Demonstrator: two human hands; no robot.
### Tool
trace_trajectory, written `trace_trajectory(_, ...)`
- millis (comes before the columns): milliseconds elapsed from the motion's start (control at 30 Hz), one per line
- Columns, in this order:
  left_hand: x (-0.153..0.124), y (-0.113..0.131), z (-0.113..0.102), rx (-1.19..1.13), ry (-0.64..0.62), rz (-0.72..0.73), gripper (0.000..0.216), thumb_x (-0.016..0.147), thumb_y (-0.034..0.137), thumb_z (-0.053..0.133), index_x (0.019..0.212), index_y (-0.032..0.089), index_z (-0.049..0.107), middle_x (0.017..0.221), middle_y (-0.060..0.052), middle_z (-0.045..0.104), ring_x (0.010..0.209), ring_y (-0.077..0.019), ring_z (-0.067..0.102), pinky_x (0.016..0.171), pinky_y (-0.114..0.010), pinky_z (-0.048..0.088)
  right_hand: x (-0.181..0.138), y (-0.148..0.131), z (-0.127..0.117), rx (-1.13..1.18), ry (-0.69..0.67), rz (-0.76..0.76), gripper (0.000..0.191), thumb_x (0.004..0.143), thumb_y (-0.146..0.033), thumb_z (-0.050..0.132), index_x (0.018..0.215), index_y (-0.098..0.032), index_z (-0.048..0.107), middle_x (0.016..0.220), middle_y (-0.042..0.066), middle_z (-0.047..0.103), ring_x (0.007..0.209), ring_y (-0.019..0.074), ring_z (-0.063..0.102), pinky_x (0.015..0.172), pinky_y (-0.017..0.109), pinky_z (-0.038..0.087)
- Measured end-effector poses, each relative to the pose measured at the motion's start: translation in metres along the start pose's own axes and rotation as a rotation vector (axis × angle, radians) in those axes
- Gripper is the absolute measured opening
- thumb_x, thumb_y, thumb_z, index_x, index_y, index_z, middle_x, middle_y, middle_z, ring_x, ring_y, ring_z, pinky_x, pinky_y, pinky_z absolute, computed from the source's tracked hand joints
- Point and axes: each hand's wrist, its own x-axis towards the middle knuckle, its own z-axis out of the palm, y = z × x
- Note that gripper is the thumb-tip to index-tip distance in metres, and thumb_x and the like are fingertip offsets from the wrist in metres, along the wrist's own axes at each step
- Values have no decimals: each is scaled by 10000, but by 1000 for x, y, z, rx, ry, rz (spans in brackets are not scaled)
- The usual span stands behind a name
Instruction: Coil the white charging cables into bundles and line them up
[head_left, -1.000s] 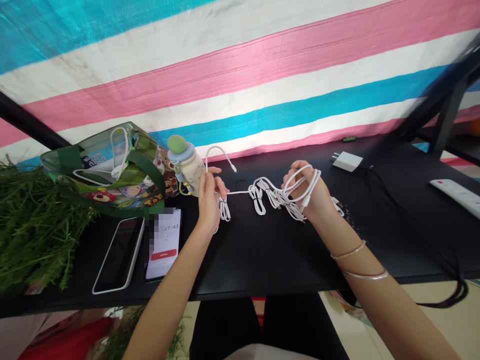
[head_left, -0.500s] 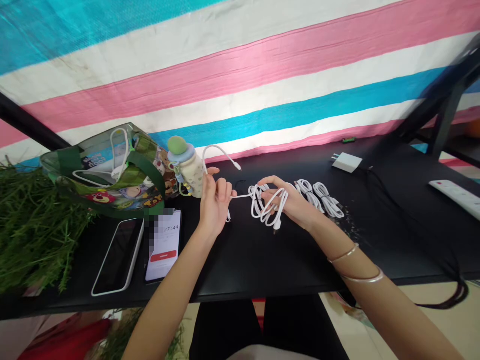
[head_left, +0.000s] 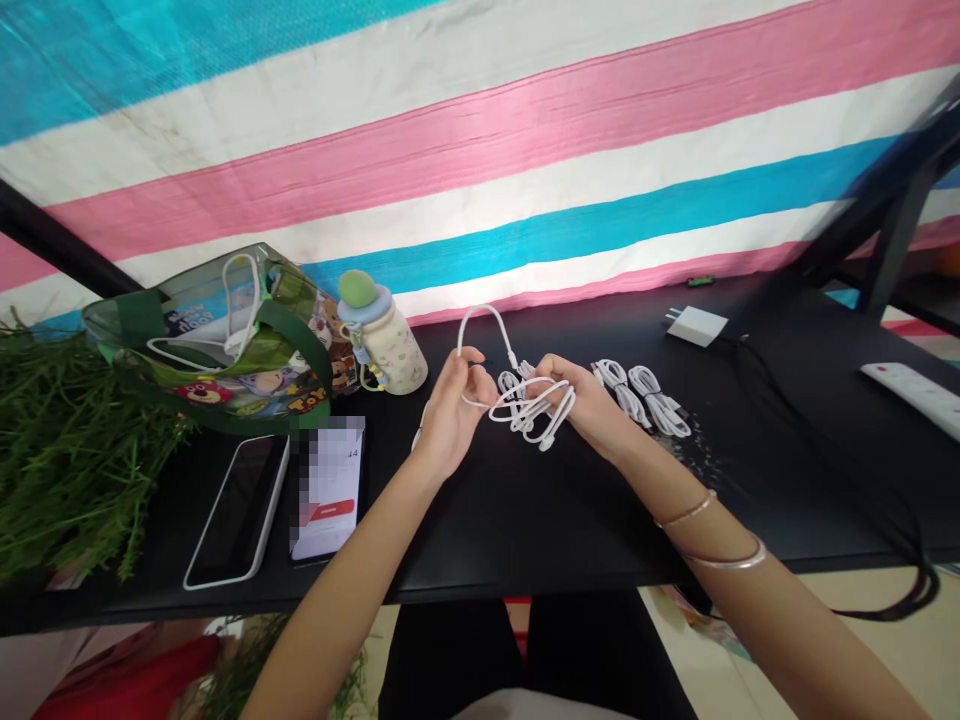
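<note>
A white charging cable (head_left: 525,412) is looped between my two hands above the black table. My right hand (head_left: 576,402) is closed on the gathered coils, with one plug end hanging below them. My left hand (head_left: 455,405) pinches the free length, and its tail arches up and over toward a small connector. Behind the held coils, partly hidden, lies another white cable bundle (head_left: 526,372). Right of my right hand, a tied white cable (head_left: 622,390) rests beside a second tied white cable (head_left: 660,402).
A cream bottle (head_left: 394,352) and a green see-through bag (head_left: 225,350) stand at the left. Before them lie a lit phone (head_left: 326,490) and a dark-screened device (head_left: 238,512), beside green foliage (head_left: 75,460). Rightward are a white charger (head_left: 697,325), a power strip (head_left: 919,395) and black cords.
My left hand has moved right, closer to my right hand. The stretch of cable between them is now slack and curved, and the arching tail has shifted right with it.
</note>
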Motion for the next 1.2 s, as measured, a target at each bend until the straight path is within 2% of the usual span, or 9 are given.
trace_trajectory(167,1,-5,-2,91,-12,-30,197,900,239,519,715,175,541,677,23,564,648,-94,537,603,-194,431,-1,-2,2,-19,47,-53,483,608,-518,738,582,-215,363,563,-58,524,492,99,561,485,236,467)
trace_trajectory(333,3,-9,-7,177,1,-66,121,874,279,547,860,189,626,935,-22,653,839,-136,585,731,-248,455,-2,-1,2,-166,69,-178,434,703,-506,658,613,-230,337,538,-58,503,460,92,493,437,226,405)
trace_trajectory(567,2,-14,-15,357,-149,-139,253,854,378,586,1020,196,646,972,-44,675,847,-165,597,771,-286,463,-4,2,1,-495,183,-404,238,753,-327,602,671,-230,401,580,-52,477,503,102,461,483,245,383)
trace_trajectory(633,1,-15,-15,420,-163,-116,256,864,393,567,1015,198,633,968,-35,661,832,-153,589,770,-278,465,-4,4,0,-540,224,-472,159,762,-305,577,722,-231,442,654,-28,518,572,127,509,536,270,432)
trace_trajectory(733,-2,-17,-13,541,-206,-83,267,868,419,550,1005,197,608,980,-26,629,841,-152,576,781,-276,464,-2,9,-1,-595,282,-568,92,775,-277,543,846,-234,502,832,24,591,773,184,584,714,351,496)
trace_trajectory(800,-4,-19,-12,608,-254,-66,294,861,447,547,1007,195,589,964,-23,609,852,-161,567,791,-281,463,-2,11,-2,-614,274,-573,139,796,-264,512,932,-239,528,932,47,612,886,209,586,813,397,488)
trace_trajectory(867,-5,-20,-11,646,-297,-54,310,858,470,537,1003,199,569,931,-17,593,857,-167,562,804,-285,461,-2,13,-3,-603,225,-527,169,831,-269,472,977,-244,554,960,54,618,913,215,579,835,408,480)
trace_trajectory(1067,-4,-19,-10,706,-274,-14,264,855,483,536,882,221,552,826,4,577,822,-168,550,800,-272,439,-2,16,-1,-503,96,-487,160,840,-355,504,858,-257,630,793,24,625,788,196,581,745,347,472)
trace_trajectory(1200,-3,-21,-10,711,-236,10,297,875,475,511,743,211,541,725,5,549,726,-164,521,759,-274,418,-5,12,4,-386,24,-370,106,842,-339,514,804,-245,543,490,-71,489,430,118,474,587,316,444)
